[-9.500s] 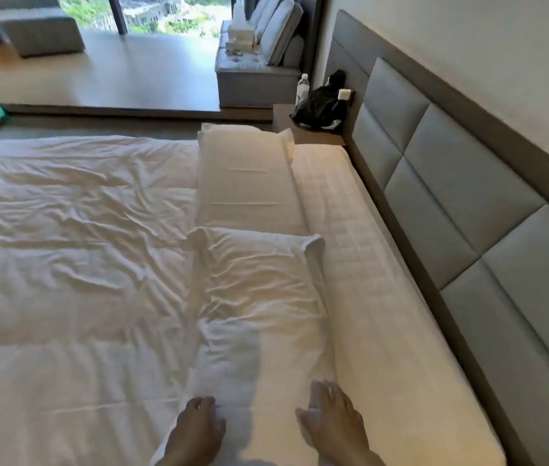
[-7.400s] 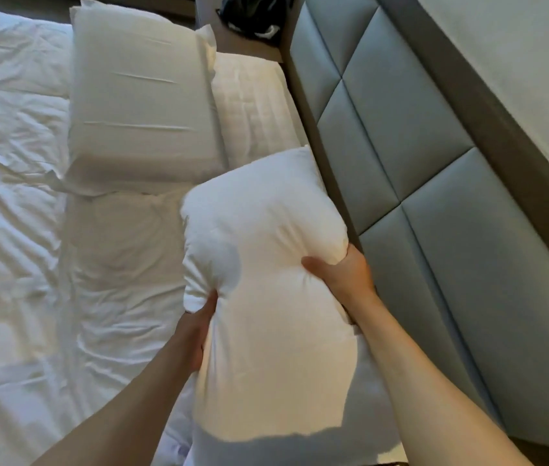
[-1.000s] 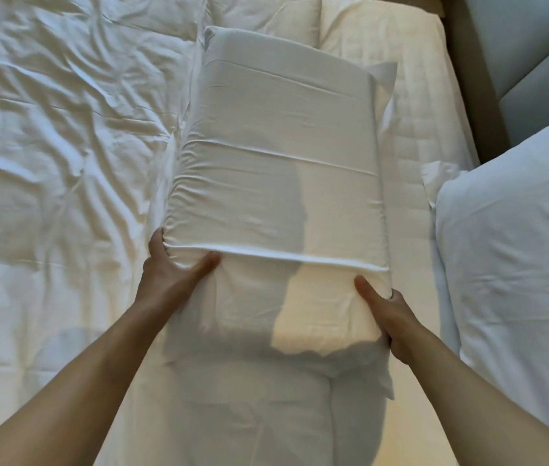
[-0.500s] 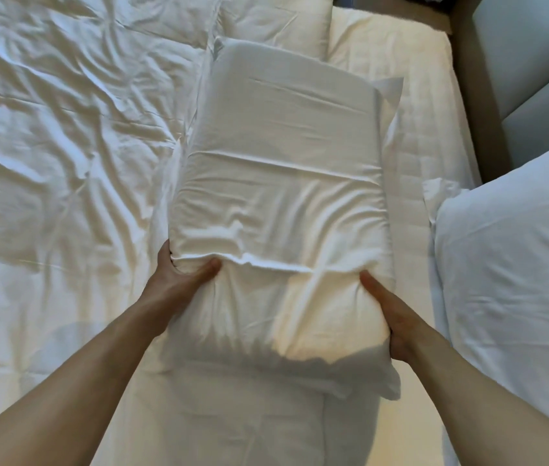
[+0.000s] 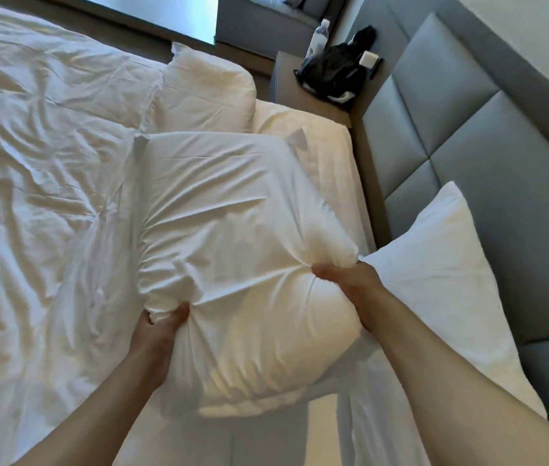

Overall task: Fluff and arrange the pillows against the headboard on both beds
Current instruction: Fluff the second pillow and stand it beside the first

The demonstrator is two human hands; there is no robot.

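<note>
Three white pillows on big white rumpled bed (image 5: 38, 183). Grey padded headboard (image 5: 468, 136) at right of frame. One soft white pillow (image 5: 233, 237) in middle, lifted. Left hand (image 5: 157, 331) and right hand (image 5: 350, 280) both closed tight, pinching its two sides. Looks light, squishy, not slippery. Best hold: sides.
</note>
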